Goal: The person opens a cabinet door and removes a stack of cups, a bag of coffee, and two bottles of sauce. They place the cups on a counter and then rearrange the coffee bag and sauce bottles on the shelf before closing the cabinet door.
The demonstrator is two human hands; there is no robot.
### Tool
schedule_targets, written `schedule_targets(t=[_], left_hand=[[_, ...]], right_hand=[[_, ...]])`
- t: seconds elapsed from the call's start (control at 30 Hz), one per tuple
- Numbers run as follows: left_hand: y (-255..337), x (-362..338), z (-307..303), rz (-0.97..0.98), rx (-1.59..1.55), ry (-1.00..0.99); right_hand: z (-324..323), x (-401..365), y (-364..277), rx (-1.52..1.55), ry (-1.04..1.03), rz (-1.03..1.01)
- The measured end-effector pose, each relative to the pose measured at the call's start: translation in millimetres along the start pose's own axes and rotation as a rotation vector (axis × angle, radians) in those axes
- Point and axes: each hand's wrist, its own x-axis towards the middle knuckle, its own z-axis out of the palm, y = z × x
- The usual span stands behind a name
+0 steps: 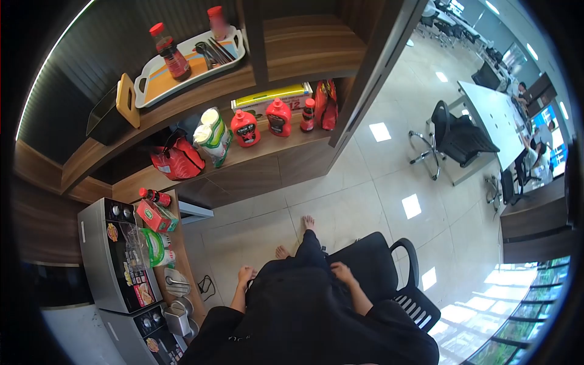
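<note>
My left hand (246,275) hangs beside my body, its fingers curled, and whether anything is in it is too small to tell. On the other side, my right hand (342,272) rests near my thigh and the seat of a black office chair (368,261). Its fingers look bent, and no held object shows. Left of my left hand, a wooden counter (193,292) carries metal containers (176,317), a green and white package (157,246), a red and green box (156,216) and a red-capped bottle (156,196).
Ahead, a wooden shelf (243,159) holds red bottles (245,128), a white roll pack (213,137) and red bags (177,159). Above stands a white tray (141,97). Silver ovens (97,261) stand left. Another chair (456,137) and a white table (493,121) are at right, with people beyond.
</note>
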Motion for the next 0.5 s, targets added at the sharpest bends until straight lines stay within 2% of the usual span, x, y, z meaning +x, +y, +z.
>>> schedule_targets(t=[0.03,0.07,0.1,0.17,0.23,0.33,0.43,0.47,0.5], left_hand=[[14,0,3,0.076,0.048,-0.007],[31,-3,9,0.154,0.096,-0.016],[43,-8,15,0.234,0.142,-0.029],[62,-9,25,0.241,0.267,-0.067],[77,-5,38,0.231,0.341,-0.102],[69,11,47,0.161,0.344,-0.144],[58,24,57,0.315,0.408,-0.137],[52,27,59,0.312,0.273,-0.186],[57,23,67,0.304,0.355,-0.139]], right_hand=[[-6,19,7,0.1,0.017,-0.018],[-22,24,-13,0.073,0.07,-0.041],[-32,34,-16,0.215,0.109,-0.124],[-58,34,-46,0.398,0.136,-0.026],[-68,50,-44,0.403,0.184,0.046],[-67,74,-26,0.237,0.127,0.226],[-66,79,-40,0.17,-0.258,0.306],[-65,89,-35,-0.027,-0.215,0.24],[-63,104,-23,-0.223,-0.17,0.172]])
